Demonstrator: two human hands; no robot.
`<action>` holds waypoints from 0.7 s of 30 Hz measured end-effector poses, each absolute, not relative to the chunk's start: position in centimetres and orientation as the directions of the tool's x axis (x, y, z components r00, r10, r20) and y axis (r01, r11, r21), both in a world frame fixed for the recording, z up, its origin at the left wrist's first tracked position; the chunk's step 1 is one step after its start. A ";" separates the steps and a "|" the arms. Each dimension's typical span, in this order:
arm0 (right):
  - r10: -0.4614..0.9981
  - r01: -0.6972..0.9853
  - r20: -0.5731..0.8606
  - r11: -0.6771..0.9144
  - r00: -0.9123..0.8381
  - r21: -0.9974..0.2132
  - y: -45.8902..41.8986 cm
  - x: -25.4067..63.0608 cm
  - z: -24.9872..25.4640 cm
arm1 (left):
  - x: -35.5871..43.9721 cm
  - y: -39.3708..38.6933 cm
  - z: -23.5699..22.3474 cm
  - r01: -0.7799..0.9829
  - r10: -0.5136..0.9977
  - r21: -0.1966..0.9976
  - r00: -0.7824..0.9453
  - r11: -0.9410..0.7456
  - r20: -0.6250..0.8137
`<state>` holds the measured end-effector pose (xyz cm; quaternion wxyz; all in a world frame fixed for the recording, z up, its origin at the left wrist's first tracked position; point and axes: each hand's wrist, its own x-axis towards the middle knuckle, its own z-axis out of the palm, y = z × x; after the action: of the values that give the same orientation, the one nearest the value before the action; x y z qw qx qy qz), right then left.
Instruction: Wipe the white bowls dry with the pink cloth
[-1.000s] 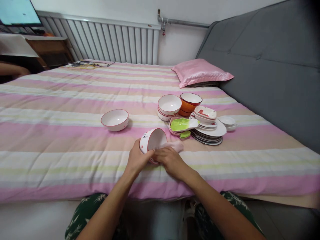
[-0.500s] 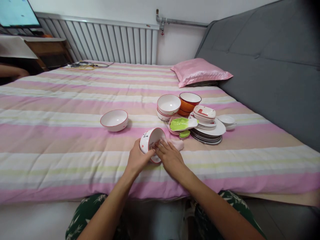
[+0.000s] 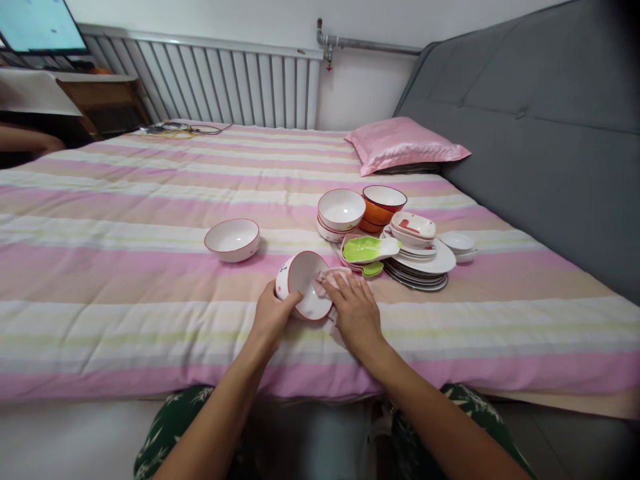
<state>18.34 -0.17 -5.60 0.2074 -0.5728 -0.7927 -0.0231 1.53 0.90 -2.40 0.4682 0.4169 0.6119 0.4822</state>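
A white bowl with a red rim is tilted on its side near the bed's front edge, its inside turned toward the right. My left hand grips its left side, the thumb over the rim. In my right hand is a pale pink cloth, pressed against the bowl's right rim, part of it hanging below. Left of these a second red-rimmed bowl stands upright. Behind my right hand are a stack of red-rimmed bowls and a green leaf-shaped dish.
Orange bowls, small rectangular dishes, stacked plates and small white saucers crowd the right. A pink pillow lies by the grey headboard. Cables lie at the far edge. Another person's limb shows at far left.
The bowl has turned so more of its inside faces me. My right hand has moved from inside the bowl out to its right rim with the cloth.
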 end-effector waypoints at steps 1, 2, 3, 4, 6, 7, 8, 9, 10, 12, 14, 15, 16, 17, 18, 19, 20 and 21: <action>0.904 0.924 0.354 0.324 -0.240 -0.201 -0.2 18.5 -5.4 | 1.6 0.9 -2.2 0.018 0.958 0.980 -0.215 0.199 -0.191; 0.908 0.929 0.353 0.309 -0.224 -0.203 -0.2 18.6 -5.3 | 1.7 0.8 -2.0 -0.023 0.955 0.978 -0.211 0.208 -0.208; 0.913 0.933 0.349 0.296 -0.212 -0.207 -0.1 18.7 -5.2 | 1.7 0.8 -1.9 -0.061 0.953 0.975 -0.207 0.215 -0.223; 0.919 0.935 0.340 0.283 -0.200 -0.215 -0.1 18.9 -5.1 | 1.7 0.8 -1.7 -0.092 0.950 0.971 -0.207 0.221 -0.236; 0.935 0.939 0.314 0.246 -0.166 -0.238 0.1 19.1 -5.1 | 1.6 0.8 -1.5 -0.131 0.941 0.963 -0.220 0.234 -0.258; 0.943 0.941 0.299 0.224 -0.144 -0.254 0.3 19.3 -5.1 | 1.5 0.8 -1.5 -0.146 0.937 0.960 -0.226 0.239 -0.267; 0.949 0.941 0.289 0.203 -0.121 -0.271 0.4 19.4 -5.2 | 1.3 0.8 -1.5 -0.162 0.933 0.956 -0.230 0.243 -0.276; 0.952 0.938 0.290 0.187 -0.100 -0.291 0.5 19.6 -5.3 | 1.1 0.9 -1.6 -0.183 0.932 0.952 -0.227 0.245 -0.283; 0.949 0.931 0.305 0.182 -0.082 -0.317 0.7 19.7 -5.3 | 0.9 1.0 -1.6 -0.211 0.933 0.948 -0.219 0.240 -0.285; 0.926 0.893 0.373 0.218 -0.061 -0.393 0.8 19.9 -5.1 | 0.6 1.0 -1.6 -0.284 0.941 0.935 -0.196 0.213 -0.274; 0.891 0.809 0.453 0.294 -0.039 -0.509 0.6 19.9 -4.4 | 0.5 1.0 -1.3 -0.355 0.951 0.918 -0.182 0.175 -0.252; 0.881 0.739 0.473 0.336 -0.027 -0.584 0.5 19.8 -4.0 | 0.6 0.9 -1.1 -0.384 0.955 0.910 -0.175 0.158 -0.240; 0.881 0.646 0.473 0.370 -0.017 -0.667 0.3 19.7 -3.6 | 0.7 0.7 -0.9 -0.409 0.959 0.901 -0.166 0.145 -0.229; 0.896 0.526 0.444 0.390 -0.026 -0.756 0.0 19.6 -3.1 | 0.9 0.6 -0.6 -0.431 0.964 0.892 -0.154 0.132 -0.217; 0.912 0.387 0.406 0.394 -0.054 -0.834 -0.2 19.5 -2.7 | 1.1 0.4 -0.5 -0.452 0.969 0.884 -0.140 0.122 -0.205; 0.921 0.259 0.379 0.388 -0.087 -0.884 -0.5 19.3 -2.5 | 1.3 0.2 -0.3 -0.471 0.973 0.875 -0.122 0.117 -0.196; 0.927 0.144 0.355 0.371 -0.121 -0.918 -0.7 19.1 -2.3 | 1.5 0.0 -0.3 -0.485 0.976 0.866 -0.101 0.119 -0.191; 0.930 0.050 0.338 0.348 -0.145 -0.936 -0.8 19.0 -2.3 | 1.7 -0.2 -0.3 -0.494 0.978 0.860 -0.082 0.127 -0.192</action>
<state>18.99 -0.83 -2.26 0.5256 -0.3887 -0.6306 0.4184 1.66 -0.20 -0.28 0.6160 0.2820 0.4291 0.5974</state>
